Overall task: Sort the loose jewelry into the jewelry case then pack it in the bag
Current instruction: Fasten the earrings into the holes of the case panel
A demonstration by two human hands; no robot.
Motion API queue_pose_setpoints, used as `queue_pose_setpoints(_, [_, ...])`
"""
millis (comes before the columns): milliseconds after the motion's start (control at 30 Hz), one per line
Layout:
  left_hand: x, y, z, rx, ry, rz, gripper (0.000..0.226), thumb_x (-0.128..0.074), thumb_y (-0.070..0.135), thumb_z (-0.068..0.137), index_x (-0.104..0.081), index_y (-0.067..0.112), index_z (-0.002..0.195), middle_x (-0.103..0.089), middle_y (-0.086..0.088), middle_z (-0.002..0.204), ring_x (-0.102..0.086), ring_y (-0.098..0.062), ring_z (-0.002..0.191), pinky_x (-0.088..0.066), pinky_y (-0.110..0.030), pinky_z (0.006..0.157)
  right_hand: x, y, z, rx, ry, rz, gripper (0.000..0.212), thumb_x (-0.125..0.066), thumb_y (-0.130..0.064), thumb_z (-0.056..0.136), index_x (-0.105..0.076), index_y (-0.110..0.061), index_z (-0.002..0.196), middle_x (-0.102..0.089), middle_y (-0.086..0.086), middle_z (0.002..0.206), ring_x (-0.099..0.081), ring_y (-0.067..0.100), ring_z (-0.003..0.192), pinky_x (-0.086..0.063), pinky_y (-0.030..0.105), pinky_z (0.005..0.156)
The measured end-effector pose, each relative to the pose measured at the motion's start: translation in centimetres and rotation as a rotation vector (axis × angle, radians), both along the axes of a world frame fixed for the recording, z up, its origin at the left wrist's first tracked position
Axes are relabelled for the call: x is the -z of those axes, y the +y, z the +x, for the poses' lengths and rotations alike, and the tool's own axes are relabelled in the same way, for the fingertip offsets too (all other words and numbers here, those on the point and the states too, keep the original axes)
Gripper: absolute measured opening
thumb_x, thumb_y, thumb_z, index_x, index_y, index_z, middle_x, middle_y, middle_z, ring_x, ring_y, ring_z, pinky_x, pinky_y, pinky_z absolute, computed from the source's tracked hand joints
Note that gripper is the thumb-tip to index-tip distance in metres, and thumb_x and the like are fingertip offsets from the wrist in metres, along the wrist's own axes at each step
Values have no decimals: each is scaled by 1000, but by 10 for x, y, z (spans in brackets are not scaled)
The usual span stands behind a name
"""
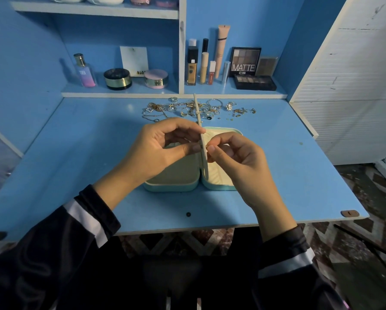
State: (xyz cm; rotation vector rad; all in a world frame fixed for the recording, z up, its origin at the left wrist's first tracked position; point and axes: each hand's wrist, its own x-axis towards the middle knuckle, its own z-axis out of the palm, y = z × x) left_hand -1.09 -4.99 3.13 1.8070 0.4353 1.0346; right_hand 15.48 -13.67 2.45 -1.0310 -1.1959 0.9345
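**Head view: fixing a piece to the case's divider**

Head camera puts the fingers [195, 148] of my left hand [163, 148] in a narrow pinch on the divider panel [198, 113], thumb and forefinger holding it upright on its edge. The right hand [236, 157] has thumb and forefinger closed to a tight point against the panel's other face. Whether they hold a small piece or only the panel, I cannot tell; it is too small to see.

The panel rises from the hinge line of the jewelry case [169, 187], which lies open flat on the counter [75, 164], pale lining up in both halves. The loose jewelry [187, 108] lies in a tangled spread just beyond the case, apart from it. No bag is in view.

My reading is that a piece is being fastened to the panel. To do it well I would keep the left pinch firm so the panel does not swing, work the right fingertips slowly, and check the piece sits fast before letting go. Most of the sorting looks undone.
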Motion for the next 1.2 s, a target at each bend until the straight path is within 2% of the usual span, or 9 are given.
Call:
queue_pose_setpoints(100, [0, 0, 0, 0, -3, -8, 31, -75, 13, 77, -73, 33, 101, -73, 7, 94, -69, -12, 91, -53, -21, 87, -1, 0, -1, 15, -37, -2, 8, -59, -1, 93, -62, -7, 88, -62, -6, 68, -58, 12, 70, -48, 20, 72])
queue_pose_setpoints(267, [1, 1, -1, -16, 20, -15, 30, -74, 4, 77, -69, 20, 102, -73, 6, 93, -69, -12, 90, -52, -21, 87, 1, 1, -1, 25, -56, -2, 4, -60, -2, 93, -62, -3, 90, -61, 1, 73, -55, 18, 72, -44, 39, 73])
queue_pose_setpoints(467, [2, 0, -1, -15, 15, -26, 31, -75, 3, 76, -70, 21, 101, -73, 5, 92, -69, -12, 90, -53, -22, 87, 2, 2, 0, 29, -96, 5, 4, -60, -5, 94, -63, -3, 91, -63, 4, 76, -55, 22, 73, -43, 39, 70])
queue_pose_setpoints(667, [0, -1, 1, -16, 11, -31, 28, -75, 11, 75, -69, 20, 101, -73, 6, 92, -69, -12, 90, -53, -20, 86, 3, 3, 0, 23, -125, 33, 5, -58, -3, 95, -62, 0, 94, -62, 4, 78, -57, 20, 74, -46, 39, 71])
queue_pose_setpoints(800, [0, 0, 1, -7, 12, -25, 28, -75, 11, 76, -69, 20, 102, -73, 7, 92, -69, -12, 90, -53, -21, 86, 5, 3, 1, 33, -151, 40, 6, -59, -5, 94, -63, 0, 95, -62, 1, 79, -57, 19, 74, -48, 46, 71])
queue_pose_setpoints(867, [1, 0, 1, 1, 2, -32, 29, -76, 10, 76, -71, 24, 101, -73, 7, 93, -69, -13, 90, -53, -22, 86, 6, 3, 2, 44, -160, 46, 6, -60, -6, 94, -63, -1, 95, -62, 1, 78, -55, 27, 71, -47, 49, 70])
queue_pose_setpoints(967, [1, 0, 0, 2, -2, -28, 32, -76, 9, 76, -73, 31, 100, -73, 6, 93, -69, -13, 91, -53, -22, 87, 8, 3, 3, 54, -162, 58, 6, -61, -9, 94, -63, -3, 94, -61, 2, 77, -54, 34, 69, -45, 49, 66])
queue_pose_setpoints(1133, [1, 1, 0, -10, 8, -15, 29, -75, 10, 76, -71, 24, 102, -73, 6, 93, -69, -13, 91, -54, -22, 87, 9, 5, 2, 50, -115, 50, 6, -63, -12, 91, -64, -7, 92, -64, 0, 81, -58, 19, 76, -49, 46, 73])
queue_pose_setpoints(1200, [1, 1, 1, -15, 7, -15, 30, -75, 11, 76, -72, 25, 102, -73, 5, 94, -70, -14, 91, -54, -23, 87, 10, 5, 2, 41, -91, 54, 3, -63, -7, 92, -65, -4, 93, -65, -1, 82, -60, 13, 78, -50, 33, 73])
